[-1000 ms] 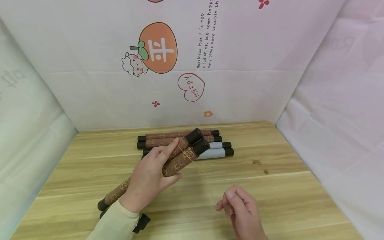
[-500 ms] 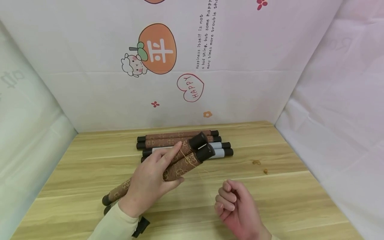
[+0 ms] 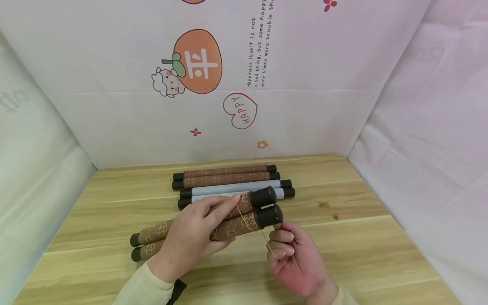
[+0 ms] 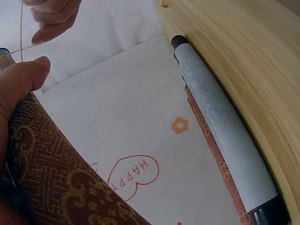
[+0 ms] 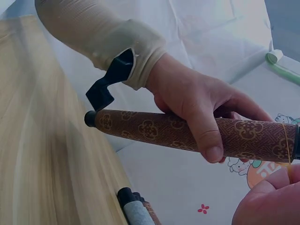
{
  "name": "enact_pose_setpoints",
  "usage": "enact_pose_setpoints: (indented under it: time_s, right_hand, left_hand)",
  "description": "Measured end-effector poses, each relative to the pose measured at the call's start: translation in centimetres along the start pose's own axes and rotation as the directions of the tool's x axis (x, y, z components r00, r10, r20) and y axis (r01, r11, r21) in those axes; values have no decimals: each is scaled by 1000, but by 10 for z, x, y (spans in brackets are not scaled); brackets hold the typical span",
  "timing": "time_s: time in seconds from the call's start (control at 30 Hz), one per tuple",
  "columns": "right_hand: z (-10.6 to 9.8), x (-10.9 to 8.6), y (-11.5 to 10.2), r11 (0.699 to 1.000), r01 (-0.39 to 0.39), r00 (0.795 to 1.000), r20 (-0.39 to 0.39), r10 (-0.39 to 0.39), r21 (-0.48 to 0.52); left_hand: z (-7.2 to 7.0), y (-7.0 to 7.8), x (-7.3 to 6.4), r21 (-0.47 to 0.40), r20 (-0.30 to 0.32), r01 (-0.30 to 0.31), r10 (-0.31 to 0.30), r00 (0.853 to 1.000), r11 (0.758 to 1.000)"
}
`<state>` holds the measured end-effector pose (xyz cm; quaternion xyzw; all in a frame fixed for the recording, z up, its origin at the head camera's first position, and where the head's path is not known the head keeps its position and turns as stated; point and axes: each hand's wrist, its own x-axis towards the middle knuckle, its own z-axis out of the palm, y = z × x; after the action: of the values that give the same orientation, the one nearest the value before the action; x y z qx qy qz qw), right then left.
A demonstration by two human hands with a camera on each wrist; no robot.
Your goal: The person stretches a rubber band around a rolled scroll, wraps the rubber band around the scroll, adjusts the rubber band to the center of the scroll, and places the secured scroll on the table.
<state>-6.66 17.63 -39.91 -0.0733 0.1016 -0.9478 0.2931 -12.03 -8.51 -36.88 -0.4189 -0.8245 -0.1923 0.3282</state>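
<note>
My left hand [image 3: 190, 235] grips a pair of brown scrolls [image 3: 236, 226] with gold flower patterns and black end knobs, held side by side above the table. A thin yellow rubber band [image 3: 263, 235] loops round them near their right-hand knobs. Its free part runs down to my right hand [image 3: 299, 258], whose curled fingers pinch it just below those knobs. In the right wrist view, the left thumb [image 5: 209, 140] lies across one scroll, and the band crosses that scroll close to its end. The left wrist view has the band stretched taut towards the right fingers [image 4: 54, 18].
Behind the hands, two more brown scrolls [image 3: 228, 178] and two pale blue ones [image 3: 236, 187] lie parallel on the wooden table [image 3: 362, 258]. Loose rubber bands [image 3: 324, 205] lie at the right. White printed cloth [image 3: 305, 106] walls the back and sides.
The held scrolls have swung closer to level, their right-hand knobs coming down and rightward. My right hand has risen next to those knobs, drawing the rubber band along.
</note>
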Motion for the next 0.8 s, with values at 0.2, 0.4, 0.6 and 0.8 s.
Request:
enact_pose_setpoints:
  time_s: [0.2,0.4,0.6,0.8]
  right_hand:
    - [3,1,-2,995,-9,998,58,15,-101]
    - [3,4,-7,967,44,987,160,-3,-252]
    - [4,3,-10,893,103,993,98,-67,-437]
    - [6,3,-12,824,118,992,37,-117,-554]
  left_hand:
    - [-2,1,-4,4,13,-68,68,998,998]
    - [-3,-1,-8,15,22,-108,108,994,994]
    - [-6,-2,-11,6,39,-111,111,993,994]
    - [-6,-2,-13,17,46,-110,109,993,994]
